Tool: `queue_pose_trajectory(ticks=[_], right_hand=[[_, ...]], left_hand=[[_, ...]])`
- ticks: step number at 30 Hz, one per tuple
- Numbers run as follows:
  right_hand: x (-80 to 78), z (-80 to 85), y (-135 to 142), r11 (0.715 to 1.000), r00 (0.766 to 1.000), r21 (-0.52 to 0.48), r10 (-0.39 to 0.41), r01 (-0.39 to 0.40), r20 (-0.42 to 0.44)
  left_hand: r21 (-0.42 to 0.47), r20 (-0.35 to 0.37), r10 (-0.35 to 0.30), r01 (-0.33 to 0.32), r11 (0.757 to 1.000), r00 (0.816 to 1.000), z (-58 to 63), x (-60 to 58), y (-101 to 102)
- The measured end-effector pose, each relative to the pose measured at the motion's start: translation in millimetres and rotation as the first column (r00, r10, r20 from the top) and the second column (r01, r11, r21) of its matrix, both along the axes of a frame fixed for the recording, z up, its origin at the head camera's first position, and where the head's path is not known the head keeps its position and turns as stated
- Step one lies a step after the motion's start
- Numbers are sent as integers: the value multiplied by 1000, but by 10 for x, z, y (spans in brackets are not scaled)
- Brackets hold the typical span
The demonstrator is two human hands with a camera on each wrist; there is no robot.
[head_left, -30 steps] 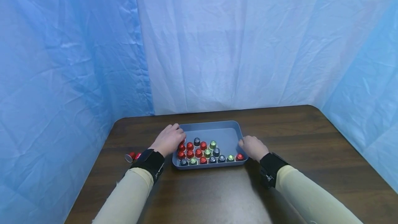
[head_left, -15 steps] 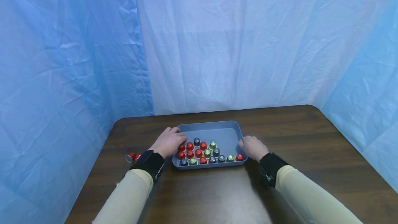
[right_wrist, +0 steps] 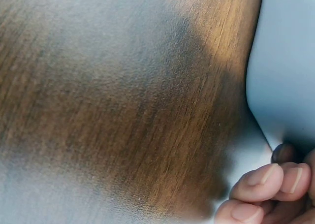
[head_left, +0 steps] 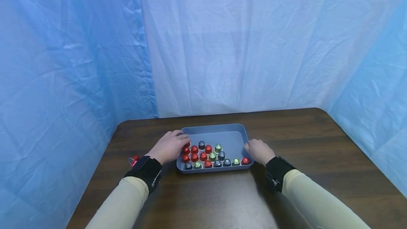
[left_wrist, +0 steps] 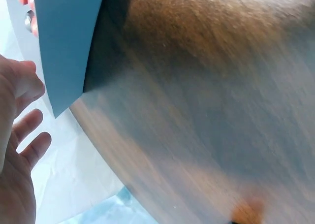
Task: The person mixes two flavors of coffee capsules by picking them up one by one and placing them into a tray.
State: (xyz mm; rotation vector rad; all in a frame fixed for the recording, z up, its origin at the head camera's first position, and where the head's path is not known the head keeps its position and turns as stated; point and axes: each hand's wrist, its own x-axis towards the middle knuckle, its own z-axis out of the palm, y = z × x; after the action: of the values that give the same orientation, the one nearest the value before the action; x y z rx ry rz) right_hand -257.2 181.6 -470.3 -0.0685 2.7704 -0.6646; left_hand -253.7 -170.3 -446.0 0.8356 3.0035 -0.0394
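Note:
A grey-blue tray (head_left: 227, 137) lies on the table, with red capsules (head_left: 194, 157), green capsules (head_left: 212, 156) and dark capsules (head_left: 221, 156) standing lid-down in rows along its near and left sides. My left hand (head_left: 170, 146) is over the tray's left edge beside the leftmost red capsules. In the left wrist view its thumb and fingers (left_wrist: 37, 147) are spread and relaxed, apart from the tray's outer wall (left_wrist: 69, 42). At the right edge my right hand (head_left: 260, 151) grips the tray, its fingers (right_wrist: 258, 182) curled at the corner in the right wrist view.
Red capsules (head_left: 135, 158) lie on the dark wood table (head_left: 203, 200) left of the tray, partly covered by the left wristband (head_left: 144, 170). Blue-white sheets (head_left: 203, 45) hang behind the table and at both sides.
My left fingers have loosened and lifted from the tray's far left corner. The left wrist and forearm have shifted left, covering more of the loose capsules. My right hand stays in place.

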Motion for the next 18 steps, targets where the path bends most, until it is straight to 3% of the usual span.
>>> queue_pose_trajectory(ticks=[8, 18], right_hand=[[-13, 16, 4, 1000, 1000, 5, -9, 9, 4], [-16, 3, 28, 1000, 1000, 15, -6, 6, -4]], left_hand=[[106, -19, 8, -6, 994, 1000, 91, 174, -162], [98, 0, 90, -89, 991, 996, 74, 366, -470]])
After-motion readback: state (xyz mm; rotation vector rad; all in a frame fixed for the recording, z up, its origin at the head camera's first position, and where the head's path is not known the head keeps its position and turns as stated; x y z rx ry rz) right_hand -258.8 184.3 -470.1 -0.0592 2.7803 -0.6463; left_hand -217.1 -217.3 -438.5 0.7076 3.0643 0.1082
